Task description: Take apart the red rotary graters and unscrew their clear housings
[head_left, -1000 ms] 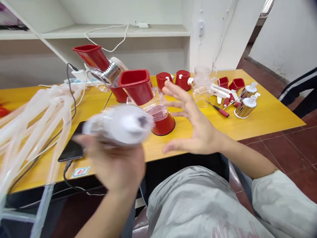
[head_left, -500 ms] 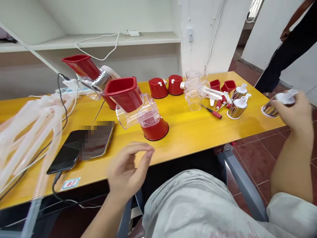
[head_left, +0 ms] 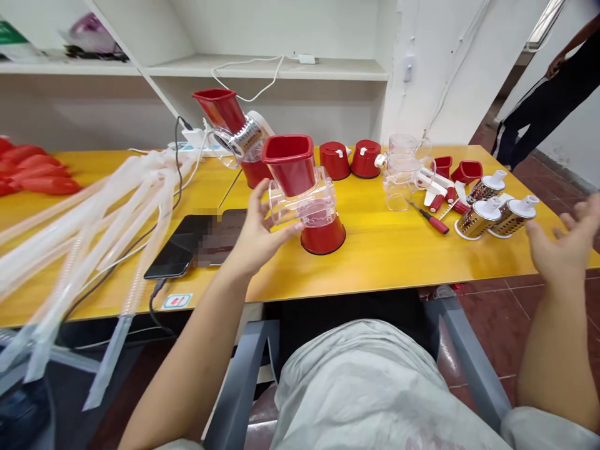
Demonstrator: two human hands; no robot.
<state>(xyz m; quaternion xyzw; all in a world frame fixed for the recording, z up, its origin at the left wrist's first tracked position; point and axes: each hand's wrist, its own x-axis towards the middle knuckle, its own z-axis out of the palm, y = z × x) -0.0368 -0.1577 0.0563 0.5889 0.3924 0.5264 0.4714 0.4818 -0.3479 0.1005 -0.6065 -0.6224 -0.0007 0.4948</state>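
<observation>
Holding our two hands well apart, we had the left hand (head_left: 257,234) beside the clear housing (head_left: 304,199), thumb and fingers parted about its left end; whether they pressed on it we could not tell. That housing sat on a red base (head_left: 324,239) on the yellow table (head_left: 384,262), and a red hopper (head_left: 289,167) rose from it, tilted to the left. Our right hand (head_left: 565,240) was spread wide, fingers loose, just right of three perforated metal drums (head_left: 512,219) that stood close together with their white stems up.

Left of the drums lay a red-handled screwdriver (head_left: 435,222), near white-armed handles with red grips (head_left: 435,186). Further back we had two red bases (head_left: 334,160) side by side, with clear housings (head_left: 404,172) to their right. Behind the hopper, to its left, stood a second assembled unit (head_left: 220,111) with a metal drum in it. A black phone (head_left: 173,250) lay left of our forearm, and long translucent plastic strips (head_left: 105,209) spread beyond it.
</observation>
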